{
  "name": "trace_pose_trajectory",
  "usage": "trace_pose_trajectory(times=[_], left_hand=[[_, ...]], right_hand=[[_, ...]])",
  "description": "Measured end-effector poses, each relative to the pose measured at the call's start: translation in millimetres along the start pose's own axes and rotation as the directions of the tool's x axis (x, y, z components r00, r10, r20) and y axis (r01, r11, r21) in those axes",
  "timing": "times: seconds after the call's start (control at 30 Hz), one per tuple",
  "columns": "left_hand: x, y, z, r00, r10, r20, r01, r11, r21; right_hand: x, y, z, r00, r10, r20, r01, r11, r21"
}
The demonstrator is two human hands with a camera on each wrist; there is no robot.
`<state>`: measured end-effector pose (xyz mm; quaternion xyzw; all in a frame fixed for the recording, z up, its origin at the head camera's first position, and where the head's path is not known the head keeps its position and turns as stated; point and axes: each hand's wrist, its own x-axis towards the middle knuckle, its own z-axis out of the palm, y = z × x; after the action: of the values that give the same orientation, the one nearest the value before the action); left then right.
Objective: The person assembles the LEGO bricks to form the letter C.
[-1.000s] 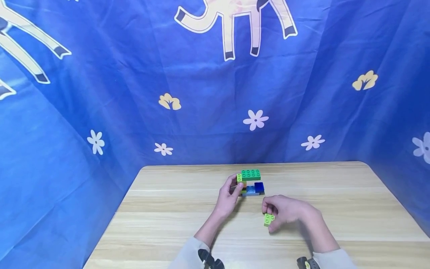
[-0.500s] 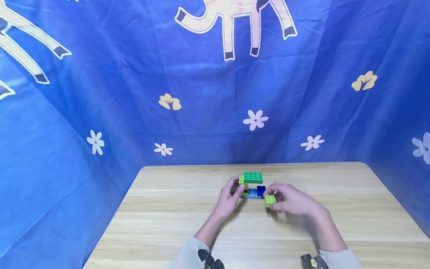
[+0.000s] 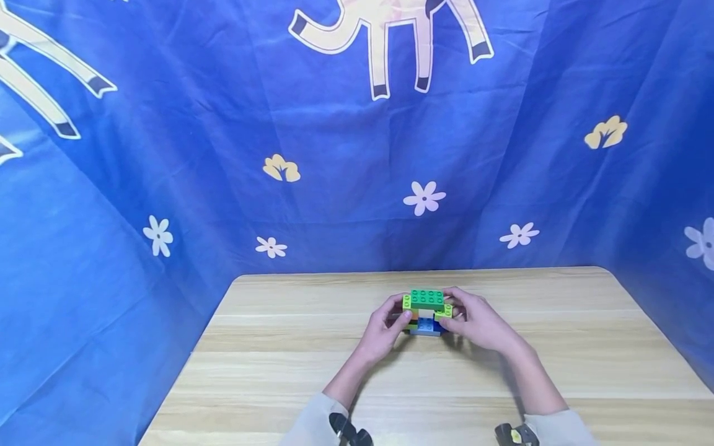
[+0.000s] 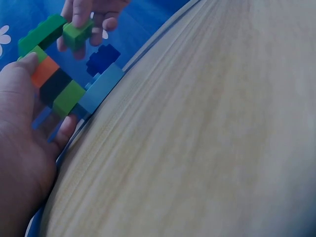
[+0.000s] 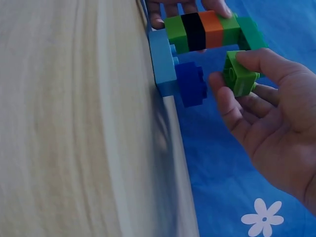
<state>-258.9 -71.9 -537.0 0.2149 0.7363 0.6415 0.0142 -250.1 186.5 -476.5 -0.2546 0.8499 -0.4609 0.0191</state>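
Note:
My left hand (image 3: 380, 334) grips the left column of a toy building-brick structure on the table. Lime, black (image 5: 194, 32) and orange (image 5: 212, 29) bricks are stacked in that column. A long green brick (image 3: 427, 299) juts rightward from its top, over a light blue base brick (image 4: 102, 89). On the base's right end sits a dark blue brick (image 5: 190, 84). Between thumb and fingers, my right hand (image 3: 486, 323) pinches a loose lime-green brick (image 5: 239, 73). It hovers above the dark blue brick, close by the long green brick's free end; whether it touches that one I cannot tell.
The wooden table (image 3: 279, 371) spreads around both hands. Behind its far edge hangs a blue cloth (image 3: 334, 217) printed with flowers and animals. Each wrist carries a dark strapped device, one of them the left wrist device (image 3: 350, 430).
My right hand has lifted the lime-green brick from the table and carried it forward to the structure's right side. My left hand and the structure have shifted slightly right and nearer.

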Motion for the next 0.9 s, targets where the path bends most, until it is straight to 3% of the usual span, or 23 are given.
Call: trace_pose_trajectory(times=[0.2,0.43,0.9], left_hand=[[-0.1,-2.3,-0.7,0.999,0.019,0.026,-0.019,1.0,-0.007],[0.1,-5.3,-1.3,0.999,0.039,0.024,-0.039,0.999,0.007],[1.0,-4.0,-1.4,1.0,0.022,0.021,-0.022,1.0,0.005]], right_hand=[[1.9,3.5,4.3,1.0,0.001,-0.02,0.0,1.0,0.026],[2.2,5.5,5.5,0.999,0.024,0.035,-0.028,0.989,0.146],[3.2,5.7,3.2,0.996,0.058,0.068,-0.075,0.952,0.297]])
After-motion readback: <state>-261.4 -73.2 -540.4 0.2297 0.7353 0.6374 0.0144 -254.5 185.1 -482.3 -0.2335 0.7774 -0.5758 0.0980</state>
